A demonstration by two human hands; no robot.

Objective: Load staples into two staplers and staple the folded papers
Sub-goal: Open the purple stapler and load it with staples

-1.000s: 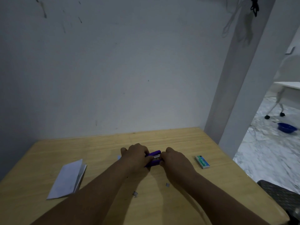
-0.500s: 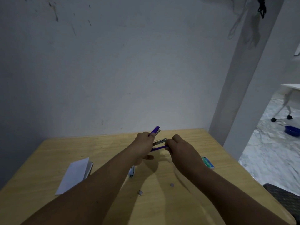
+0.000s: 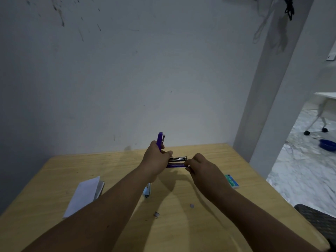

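Note:
A purple stapler [image 3: 177, 161] is held above the table, opened wide: its lid points straight up, its metal magazine and base lie level. My left hand [image 3: 156, 159] grips it at the hinge end. My right hand [image 3: 199, 163] pinches the front end of the base and magazine. A second, light blue stapler [image 3: 147, 191] lies on the wooden table [image 3: 209, 224], partly hidden by my left forearm. Folded white papers [image 3: 85, 194] lie at the left. A green staple box [image 3: 231, 181] lies at the right. Two small staple strips [image 3: 192, 205] [image 3: 156, 214] lie near the front.
The table stands against a grey wall [image 3: 145, 79], with a pillar [image 3: 269, 106] at its right rear corner. To the right is marble floor with a blue bowl [image 3: 328, 144] and a wheeled table leg. A dark woven seat [image 3: 318, 220] shows at the lower right.
The purple stapler was shut and low over the table one second ago. Both hands lifted it and swung its lid open until it stands upright. The light blue stapler came into view.

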